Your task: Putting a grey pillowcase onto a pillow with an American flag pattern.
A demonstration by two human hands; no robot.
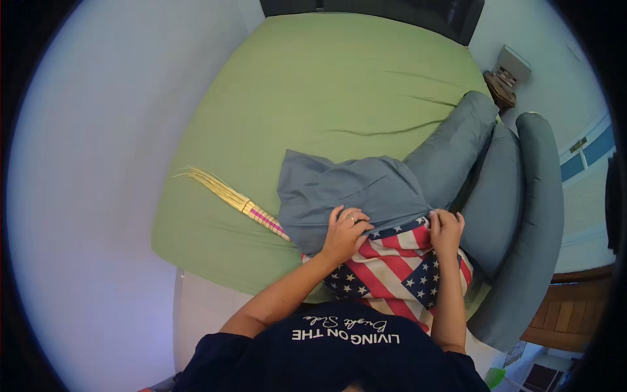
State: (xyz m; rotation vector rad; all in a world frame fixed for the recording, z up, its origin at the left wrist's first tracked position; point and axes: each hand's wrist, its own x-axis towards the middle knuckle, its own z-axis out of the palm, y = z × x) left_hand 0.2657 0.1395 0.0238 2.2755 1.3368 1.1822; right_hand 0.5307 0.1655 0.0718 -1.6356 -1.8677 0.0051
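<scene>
A grey pillowcase [352,188] lies partly over a pillow [392,264] printed with stars and red and white stripes, at the near edge of the bed. My left hand [345,232] grips the near edge of the pillowcase, fingers bent over the cloth and a ring on one of them. Further right, my right hand [446,232] pinches the corner of the same edge between thumb and fingers. The cloth is drawn taut between both hands. Beyond them the far part of the case lies flat and wrinkled. The pillow's far end is hidden beneath it.
Three grey-covered pillows or bolsters, one a long bolster [541,206], lie along the right side. A stick hand broom [240,201] rests left of the pillowcase on the green bed sheet [343,88]. A dark headboard [392,14] borders the far end; a wall [122,122] stands left.
</scene>
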